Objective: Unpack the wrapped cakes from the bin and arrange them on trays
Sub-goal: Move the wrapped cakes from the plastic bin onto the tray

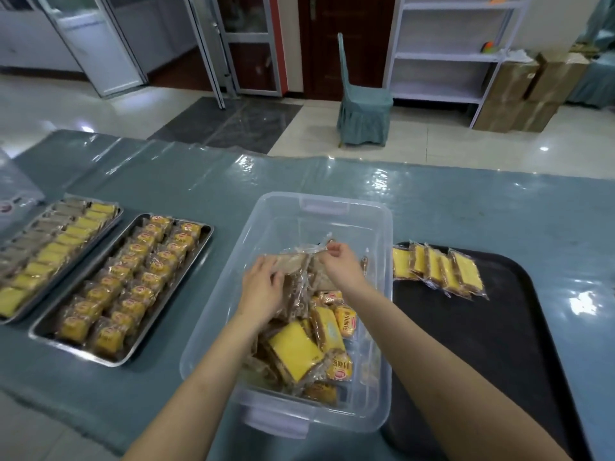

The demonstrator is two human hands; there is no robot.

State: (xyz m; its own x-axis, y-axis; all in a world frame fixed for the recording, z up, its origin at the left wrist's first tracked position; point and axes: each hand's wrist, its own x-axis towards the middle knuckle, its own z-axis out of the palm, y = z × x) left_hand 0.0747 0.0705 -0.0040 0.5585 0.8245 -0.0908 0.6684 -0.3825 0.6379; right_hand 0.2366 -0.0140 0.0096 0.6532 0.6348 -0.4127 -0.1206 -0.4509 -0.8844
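Three trays sit on a teal-covered surface [466, 207]: a black tray [482, 344] at right, two metal trays [43, 334] of wrapped cakes at left. Centre frame, a clear bin [382, 327] holds more wrapped cakes [296, 351]. Above them, the left hand [261, 287] clasps a brown packet stack [298, 291]; the right hand [339, 262] pinches its top wrapper.

Both bare forearms reach forward and angle in toward each other, wrists close together. The left hand [263, 284] is palm down, back of the hand up to the camera, fingers spread and curving over a clear-wrapped cake [293, 261] beneath them. The right hand [341, 259] sits just beyond and beside it, wrist bent, fingers curled in, fingertips pinching the crinkled edge of that same wrapper. The two hands are nearly touching.
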